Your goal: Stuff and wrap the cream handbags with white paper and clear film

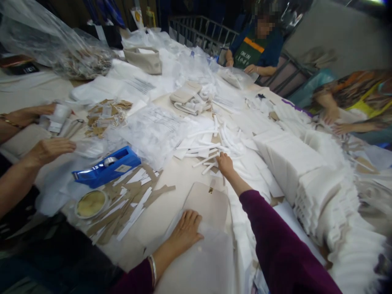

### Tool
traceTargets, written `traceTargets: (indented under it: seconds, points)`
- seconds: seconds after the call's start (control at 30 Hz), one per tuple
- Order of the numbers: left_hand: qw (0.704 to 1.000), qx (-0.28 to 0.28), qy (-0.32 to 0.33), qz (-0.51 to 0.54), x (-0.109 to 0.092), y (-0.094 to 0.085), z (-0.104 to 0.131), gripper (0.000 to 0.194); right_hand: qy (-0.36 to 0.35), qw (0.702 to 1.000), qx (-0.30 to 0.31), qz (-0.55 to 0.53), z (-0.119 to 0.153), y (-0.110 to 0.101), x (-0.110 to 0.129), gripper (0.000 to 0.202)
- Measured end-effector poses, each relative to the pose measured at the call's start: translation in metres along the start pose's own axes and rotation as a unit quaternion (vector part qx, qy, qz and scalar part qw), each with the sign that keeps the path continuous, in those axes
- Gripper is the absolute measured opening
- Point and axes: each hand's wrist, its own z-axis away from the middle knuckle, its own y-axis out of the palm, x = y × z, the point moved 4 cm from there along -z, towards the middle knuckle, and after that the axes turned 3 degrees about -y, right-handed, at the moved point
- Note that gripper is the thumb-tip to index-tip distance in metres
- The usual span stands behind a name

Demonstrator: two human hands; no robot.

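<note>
A beige bag (208, 200) with a small metal clasp lies flat at the lower centre, partly under a translucent white sheet (211, 253). My left hand (185, 230) rests on that sheet with its fingers spread. Farther forward, my right hand (225, 164) reaches to the near side of a heap of white foam strips (211, 149). Its fingers are closed at the end of a strip, but what they hold, if anything, is too small to make out.
At left are a blue tape dispenser (107, 166), a round tin (91, 203), paper strips (130, 204) and a co-worker's hands. White foam stacks (324, 183) stand at right. Plastic bags (153, 130) lie mid-table. Two people work across the table and at far right.
</note>
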Motion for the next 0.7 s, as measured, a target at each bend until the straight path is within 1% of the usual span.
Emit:
traceTargets:
  seconds: [0.03,0.1,0.17,0.23,0.3,0.4,0.47,0.57,0.63,0.7]
  points:
    - [1.0,0.003,-0.004,-0.003,-0.001,-0.002,-0.001,0.049,-0.011,1.0,0.017,0.006,-0.003,0.001,-0.001,0.029]
    - [1.0,0.006,-0.008,-0.004,-0.001,-0.004,-0.002,0.045,-0.027,0.999,0.032,0.006,0.003,0.0,-0.004,0.027]
    - [1.0,0.006,-0.008,-0.001,0.0,-0.005,-0.003,0.042,-0.025,1.0,0.013,-0.01,0.022,-0.005,-0.004,0.027]
    - [1.0,0.003,-0.004,0.0,0.0,-0.006,-0.002,0.041,-0.012,0.998,-0.024,-0.06,0.053,-0.009,0.003,0.025]
    - [1.0,-0.002,0.003,-0.007,0.0,-0.008,-0.002,0.041,0.006,0.988,-0.047,-0.147,0.095,-0.004,0.02,0.021]
    - [1.0,-0.01,0.014,-0.021,-0.002,-0.01,0.0,0.039,0.04,0.961,-0.036,-0.273,0.159,0.019,0.056,0.015]
    - [0.999,-0.015,0.022,-0.027,-0.004,-0.011,0.001,0.038,0.073,0.944,-0.036,-0.319,0.193,0.034,0.077,0.013]
    - [0.999,-0.021,0.031,-0.025,-0.006,-0.01,0.004,0.04,0.095,0.937,-0.044,-0.334,0.225,0.044,0.097,0.012]
    - [0.999,-0.03,0.029,-0.021,-0.007,-0.009,0.006,0.047,0.095,0.938,-0.039,-0.33,0.235,0.043,0.102,0.014]
    - [0.999,-0.041,0.03,-0.015,-0.008,-0.008,0.007,0.059,0.093,0.941,-0.03,-0.326,0.24,0.041,0.103,0.017]
